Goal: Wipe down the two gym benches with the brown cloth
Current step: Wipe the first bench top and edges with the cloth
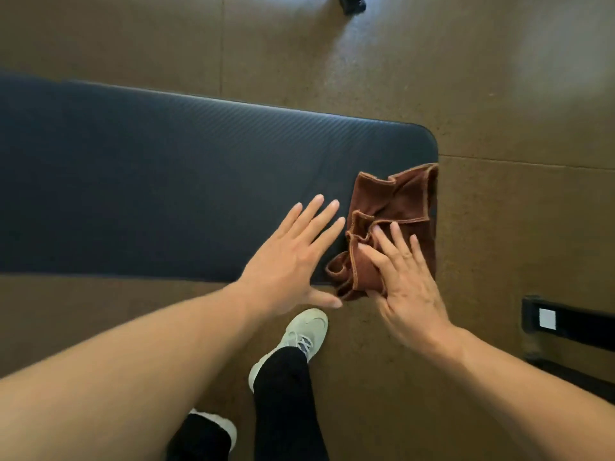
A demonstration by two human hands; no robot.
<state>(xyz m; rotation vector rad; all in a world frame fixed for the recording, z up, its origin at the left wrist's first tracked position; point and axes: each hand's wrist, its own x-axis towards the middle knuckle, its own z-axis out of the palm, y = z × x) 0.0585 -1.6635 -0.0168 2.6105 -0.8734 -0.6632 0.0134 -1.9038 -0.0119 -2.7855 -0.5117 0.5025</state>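
Note:
A dark padded gym bench point(166, 181) runs from the left edge to the middle right, its rounded end at the right. The brown cloth point(399, 207) lies crumpled on that right end, one edge reaching the end of the pad. My right hand point(404, 281) lies on the cloth's near part with straight fingers spread over it. My left hand point(293, 257) is flat, fingers spread, over the bench's near edge just left of the cloth, its thumb beside the cloth's near corner. Only one bench is in view.
Brown speckled floor surrounds the bench. A black metal frame part point(565, 324) with a white label sits on the floor at the right. Another dark object point(351, 3) is at the top edge. My own legs and pale shoes point(299, 337) stand below the bench's near edge.

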